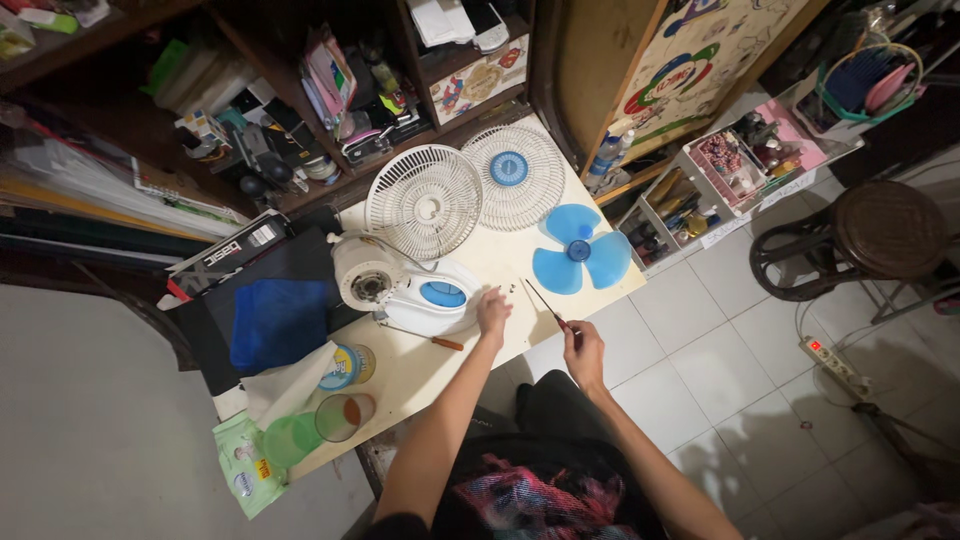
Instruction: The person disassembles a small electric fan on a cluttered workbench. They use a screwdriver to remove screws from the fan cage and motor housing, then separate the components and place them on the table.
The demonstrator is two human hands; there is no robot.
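A dismantled white fan body point(400, 290) with a blue panel lies on a cream table point(500, 250). My left hand point(492, 315) rests on the table at the fan base's right edge, fingers near some tiny screws point(507, 289). My right hand point(584, 352) grips a thin screwdriver point(545, 303) whose tip points up and left toward those screws. Two white fan grilles point(425, 200) point(514, 176) and a blue three-blade propeller point(578, 250) lie farther back on the table.
A second orange-handled screwdriver point(440, 343) lies by the fan base. A blue cloth on a black case point(275, 320), a tin point(348, 365), a glass point(343, 415) and a green cup point(290, 438) crowd the left end. Cluttered shelves behind; round stool point(885, 230) and power strip point(835, 365) on tiled floor.
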